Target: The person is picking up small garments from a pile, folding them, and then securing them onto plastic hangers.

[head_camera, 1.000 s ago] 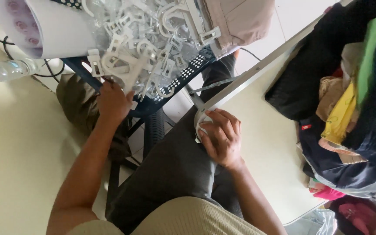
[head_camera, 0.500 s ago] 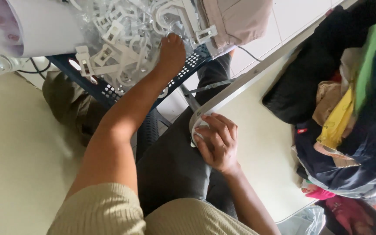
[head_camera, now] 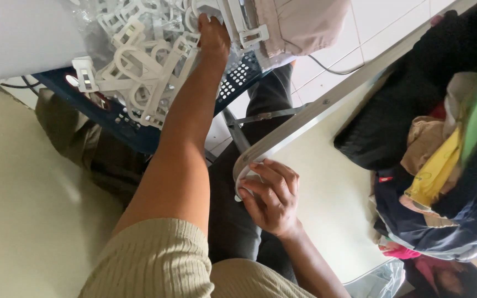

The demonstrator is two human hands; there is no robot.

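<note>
- White plastic hangers fill a dark blue perforated crate at the top of the view.
- Left hand is stretched out over the pile, its grip down among the hangers at the far edge of the heap; the fingers are hidden behind them, so whether they are together on one cannot be told.
- Right hand rests on the rounded corner of the cream table, its grip curled and pinching a small white piece against the metal edge.
- Hangers lie well apart from the right hand, up past the bare left forearm; they are touching and all around the left hand.
- Piled clothes in black, navy, yellow and green lie on the table to the right, near the right hand but apart from it.
- Against a second ago: the left hand then sat at the near edge of the crate; now the arm has gone further, to the far part of the heap.
- Right hand stays at the same table corner, holding the same white piece.
</note>
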